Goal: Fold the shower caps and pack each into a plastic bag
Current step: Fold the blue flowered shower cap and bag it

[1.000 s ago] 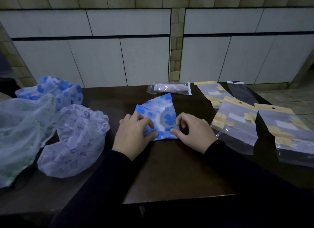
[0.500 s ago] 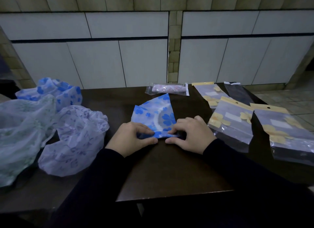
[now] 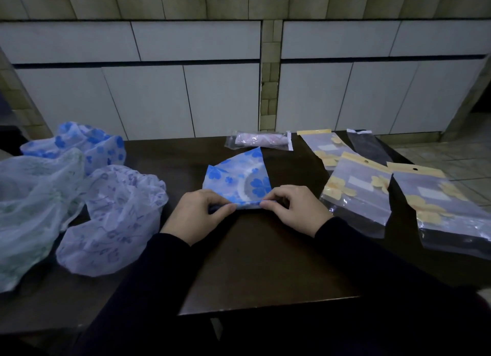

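Packed bag (image 3: pixel 259 140): clear plastic, lying flat at 12 o'clock on the table (image 3: pixel 265 262); holds a rolled pale pink item, apparently a shower cap.
Printed bags (image 3: pixel 358 193): three with yellow header strips and yellow flower print, at 2 to 3 o'clock, partly overlapping; contents cannot be made out.
Dark bag (image 3: pixel 369 148): narrow, at 1 o'clock, partly under the printed bags; contents unreadable.
Blue-flower cap (image 3: pixel 239 177): at table centre, folded to a wedge; near edge rolled under both hands.
Left hand (image 3: pixel 198 213): fingers curled, pinching the left end of the cap's near edge.
Right hand (image 3: pixel 295 209): fingers curled, pinching the right end of the same edge.
Loose caps: purple-print cap (image 3: pixel 111 220) at 9 o'clock; green-tinted cap (image 3: pixel 29 204) beside it, cut off by the frame edge; second blue-flower cap (image 3: pixel 87 145) at 10 o'clock.
Obstruction: the hands hide the rolled edge.
Background: white cabinet doors (image 3: pixel 186 95); lighting dim.
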A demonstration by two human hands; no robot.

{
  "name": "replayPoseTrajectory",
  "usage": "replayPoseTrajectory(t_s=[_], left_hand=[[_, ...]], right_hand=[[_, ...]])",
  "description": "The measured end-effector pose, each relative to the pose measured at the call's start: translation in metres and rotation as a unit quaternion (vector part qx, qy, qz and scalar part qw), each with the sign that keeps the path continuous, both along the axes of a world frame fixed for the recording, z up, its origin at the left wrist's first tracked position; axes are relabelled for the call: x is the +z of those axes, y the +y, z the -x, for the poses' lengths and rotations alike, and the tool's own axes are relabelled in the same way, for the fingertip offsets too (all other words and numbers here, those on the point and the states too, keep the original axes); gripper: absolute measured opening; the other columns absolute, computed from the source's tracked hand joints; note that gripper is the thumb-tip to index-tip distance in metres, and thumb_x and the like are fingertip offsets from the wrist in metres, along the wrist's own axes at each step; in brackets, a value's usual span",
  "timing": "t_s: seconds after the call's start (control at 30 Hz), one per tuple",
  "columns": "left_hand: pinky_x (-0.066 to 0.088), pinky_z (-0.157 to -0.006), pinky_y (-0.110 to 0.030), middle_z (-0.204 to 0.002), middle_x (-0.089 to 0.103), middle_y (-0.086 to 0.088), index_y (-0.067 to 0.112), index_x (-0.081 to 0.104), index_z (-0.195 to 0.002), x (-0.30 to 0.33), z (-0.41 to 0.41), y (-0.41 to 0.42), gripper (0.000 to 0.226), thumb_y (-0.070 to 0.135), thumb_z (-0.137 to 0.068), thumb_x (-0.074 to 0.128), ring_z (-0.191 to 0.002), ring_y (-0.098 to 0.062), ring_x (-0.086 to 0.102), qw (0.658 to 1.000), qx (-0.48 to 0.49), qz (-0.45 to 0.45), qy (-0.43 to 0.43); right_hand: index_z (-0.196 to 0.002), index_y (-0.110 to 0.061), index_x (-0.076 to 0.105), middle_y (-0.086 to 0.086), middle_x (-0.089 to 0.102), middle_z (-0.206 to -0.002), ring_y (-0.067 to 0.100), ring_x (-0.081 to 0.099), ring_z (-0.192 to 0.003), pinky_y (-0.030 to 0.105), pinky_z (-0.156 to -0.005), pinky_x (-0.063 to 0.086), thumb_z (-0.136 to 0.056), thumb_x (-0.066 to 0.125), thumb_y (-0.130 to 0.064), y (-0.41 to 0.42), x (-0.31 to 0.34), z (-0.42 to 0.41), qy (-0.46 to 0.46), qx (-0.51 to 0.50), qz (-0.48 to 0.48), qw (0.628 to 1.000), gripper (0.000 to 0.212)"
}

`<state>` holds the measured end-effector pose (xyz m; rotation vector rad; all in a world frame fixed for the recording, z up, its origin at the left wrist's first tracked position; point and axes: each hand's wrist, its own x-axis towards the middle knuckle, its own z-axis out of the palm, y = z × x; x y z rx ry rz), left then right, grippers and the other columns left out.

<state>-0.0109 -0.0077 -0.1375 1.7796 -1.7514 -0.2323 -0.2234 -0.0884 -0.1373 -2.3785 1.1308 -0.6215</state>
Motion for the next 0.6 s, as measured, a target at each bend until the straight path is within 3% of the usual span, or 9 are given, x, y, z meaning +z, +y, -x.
replayPoseTrajectory(t_s=[0.17, 0.27, 0.43, 0.6], left_hand=[[0.034, -0.071, -0.009, -0.091, 0.070, 0.008, 0.021, 0.077, -0.092, -0.001, 0.001, -0.005, 0.019, 0.036, -0.086, 0.068, -0.083, -0.004, 0.058, 0.999, 0.033, 0.013, 0.001], [0.032, -0.067, -0.013, -0.085, 0.068, 0.006, 0.019, 0.076, -0.089, 0.000, 0.002, -0.010, 0.021, 0.036, -0.089, 0.065, -0.078, -0.004, 0.055, 0.999, 0.051, 0.008, -0.006], [0.028, -0.062, -0.013, -0.066, 0.052, 0.013, 0.021, 0.068, -0.077, 0.000, 0.006, -0.018, 0.017, 0.033, -0.089, 0.065, -0.068, -0.006, 0.047, 0.996, 0.091, 0.012, 0.002], [0.031, -0.065, -0.018, -0.078, 0.060, 0.004, 0.026, 0.061, -0.076, -0.002, 0.007, -0.023, 0.016, 0.036, -0.087, 0.066, -0.076, -0.011, 0.054, 0.994, 0.106, 0.000, -0.008]], right_hand=[[-0.091, -0.025, 0.072, -0.016, 0.062, -0.087, -0.003, 0.054, -0.079, 0.012, -0.067, 0.037, -0.090, 0.062, -0.036, -0.008, -0.002, -0.006, -0.012, -0.017, -0.011, 1.000, 0.015], [-0.092, -0.023, 0.072, -0.013, 0.063, -0.087, -0.001, 0.055, -0.080, 0.012, -0.068, 0.038, -0.090, 0.061, -0.037, -0.013, -0.002, -0.009, -0.002, -0.029, -0.010, 1.000, 0.018], [-0.095, -0.022, 0.068, -0.008, 0.065, -0.091, 0.008, 0.057, -0.089, 0.033, -0.093, 0.044, -0.094, 0.053, -0.040, -0.021, 0.000, -0.017, 0.044, -0.035, -0.005, 0.998, 0.023], [-0.101, -0.026, 0.065, -0.012, 0.056, -0.089, 0.008, 0.050, -0.093, 0.033, -0.094, 0.040, -0.095, 0.050, -0.043, -0.023, -0.001, -0.017, 0.078, -0.033, 0.026, 0.996, 0.023]])
